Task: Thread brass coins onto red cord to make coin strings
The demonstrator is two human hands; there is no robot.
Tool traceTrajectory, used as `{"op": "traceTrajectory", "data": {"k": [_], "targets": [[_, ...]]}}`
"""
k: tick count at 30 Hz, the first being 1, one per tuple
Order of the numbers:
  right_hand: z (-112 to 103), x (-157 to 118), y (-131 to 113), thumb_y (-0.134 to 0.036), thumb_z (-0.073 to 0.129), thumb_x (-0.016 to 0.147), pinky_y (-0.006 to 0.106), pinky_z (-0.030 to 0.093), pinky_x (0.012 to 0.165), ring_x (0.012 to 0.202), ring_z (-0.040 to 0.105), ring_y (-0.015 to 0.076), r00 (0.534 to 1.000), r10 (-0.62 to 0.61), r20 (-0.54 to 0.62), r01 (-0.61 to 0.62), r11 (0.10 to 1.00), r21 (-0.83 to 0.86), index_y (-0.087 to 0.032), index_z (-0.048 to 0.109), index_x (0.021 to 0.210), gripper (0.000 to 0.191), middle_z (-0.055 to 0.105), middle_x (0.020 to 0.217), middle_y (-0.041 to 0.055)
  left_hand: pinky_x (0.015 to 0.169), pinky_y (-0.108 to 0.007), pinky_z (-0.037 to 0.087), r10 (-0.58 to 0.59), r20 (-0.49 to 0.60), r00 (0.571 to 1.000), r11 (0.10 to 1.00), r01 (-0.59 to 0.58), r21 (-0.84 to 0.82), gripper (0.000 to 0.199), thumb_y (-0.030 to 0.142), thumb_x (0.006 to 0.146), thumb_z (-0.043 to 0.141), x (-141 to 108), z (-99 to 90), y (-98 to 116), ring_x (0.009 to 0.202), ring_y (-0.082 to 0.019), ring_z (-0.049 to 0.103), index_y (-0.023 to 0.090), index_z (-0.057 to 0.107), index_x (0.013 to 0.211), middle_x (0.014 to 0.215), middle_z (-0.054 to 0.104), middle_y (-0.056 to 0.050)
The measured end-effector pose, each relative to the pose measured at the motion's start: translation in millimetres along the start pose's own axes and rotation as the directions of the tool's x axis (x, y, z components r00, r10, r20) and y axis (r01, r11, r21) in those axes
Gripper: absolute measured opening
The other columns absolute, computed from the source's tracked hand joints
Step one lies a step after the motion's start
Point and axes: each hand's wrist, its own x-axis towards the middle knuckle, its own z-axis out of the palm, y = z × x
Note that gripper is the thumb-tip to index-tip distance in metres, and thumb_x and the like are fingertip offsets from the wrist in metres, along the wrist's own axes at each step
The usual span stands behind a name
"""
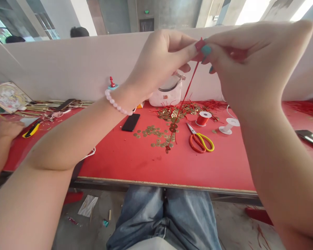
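Raised above the table, my left hand pinches the top of a red cord between thumb and fingers. Right beside it, fingertips nearly touching, my right hand is closed in a pinch at the same end of the cord; its nails are teal. What exactly lies between the fingertips is partly hidden. Down from the hands the cord hangs taut at a slant, carrying several brass coins, with a smaller coin near its lower end. Loose coins lie on the red table behind them.
Scissors with red and yellow handles lie beside a red cord spool and a white spool. A black phone and a white handbag sit left. Another person's hand rests near a yellow cutter. A low partition stands behind.
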Motion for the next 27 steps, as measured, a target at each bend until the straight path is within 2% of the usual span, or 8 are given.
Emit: {"op": "traceTrajectory", "data": {"k": [2,4,8,11,17,20,24,27], "targets": [[4,3,7,-0.026,0.050,0.084,0.024,0.040,0.060,0.072,0.055,0.0089,0.966,-0.260,0.013,0.259,0.960,-0.109,-0.023,0.071,0.082,0.021,0.058,0.065,-0.0014,0.064,-0.033,0.055,-0.083,0.005,0.997,0.996,0.083,-0.027,0.017,0.025,0.084,0.055,3,0.3,-1,0.088,-0.022,0.066,0.015,0.066,0.076,0.078,0.066,0.004],[9,5,14,-0.027,0.049,0.086,0.025,0.042,0.065,0.076,0.055,0.0106,0.943,-0.331,-0.025,0.326,0.939,-0.113,-0.022,0.072,0.084,0.023,0.056,0.061,0.0000,0.062,-0.031,0.055,-0.120,0.012,0.993,0.992,0.120,-0.041,0.017,0.026,0.085,0.054,6,0.4,-3,0.092,-0.024,0.065,0.017,0.066,0.079,0.082,0.066,0.004],[21,8,18,-0.030,0.055,0.082,0.024,0.045,0.064,0.075,0.057,0.0106,0.986,-0.158,-0.049,0.164,0.974,0.159,-0.021,0.071,0.091,0.021,0.066,0.075,0.0008,0.055,-0.033,0.056,-0.138,-0.042,0.990,0.990,0.138,0.012,0.014,0.029,0.082,0.059,9,-0.9,-11,0.087,-0.027,0.066,0.018,0.067,0.079,0.078,0.064,0.001],[27,7,11,-0.026,0.060,0.079,0.022,0.048,0.062,0.070,0.059,0.0090,0.998,-0.044,-0.047,0.058,0.937,0.344,-0.015,0.071,0.087,0.017,0.069,0.082,0.0032,0.055,-0.036,0.056,-0.201,-0.089,0.976,0.977,0.192,-0.093,0.017,0.032,0.078,0.063,10,-2.7,-18,0.083,-0.028,0.067,0.015,0.065,0.077,0.073,0.062,-0.001],[38,0,1,-0.016,0.060,0.074,0.022,0.047,0.054,0.060,0.056,0.0078,0.995,0.088,-0.043,-0.056,0.874,0.482,-0.013,0.066,0.072,0.007,0.067,0.071,0.0028,0.063,-0.021,0.051,-0.352,0.187,0.917,0.779,0.398,-0.485,0.022,0.033,0.086,0.052,5,0.7,-31,0.105,-0.021,0.059,0.015,0.062,0.078,0.085,0.064,0.001],[41,-1,6,-0.017,0.060,0.074,0.025,0.044,0.050,0.058,0.055,0.0103,0.984,0.167,-0.059,-0.114,0.852,0.510,-0.018,0.063,0.065,0.010,0.065,0.069,0.0022,0.072,-0.022,0.050,-0.318,0.207,0.925,0.730,0.378,-0.569,0.021,0.034,0.086,0.051,-4,5.1,-35,0.110,-0.020,0.055,0.016,0.062,0.084,0.100,0.064,0.001],[36,-1,14,-0.015,0.057,0.074,0.028,0.044,0.055,0.061,0.055,0.0133,0.974,0.072,-0.213,0.020,0.915,0.403,-0.020,0.061,0.062,0.013,0.061,0.066,0.0022,0.081,-0.027,0.047,-0.288,0.128,0.949,0.824,0.314,-0.471,0.033,0.043,0.086,0.048,-21,6.4,-47,0.108,-0.020,0.055,0.015,0.063,0.092,0.108,0.062,-0.004],[32,-3,15,-0.009,0.056,0.069,0.028,0.043,0.057,0.061,0.052,0.0121,0.996,-0.087,0.016,0.083,0.982,0.171,-0.018,0.064,0.062,0.014,0.058,0.062,0.0001,0.084,-0.028,0.046,-0.321,0.138,0.937,0.868,0.350,-0.352,0.037,0.044,0.088,0.042,-32,3.7,-60,0.106,-0.019,0.056,0.014,0.062,0.095,0.107,0.061,-0.007]]}}
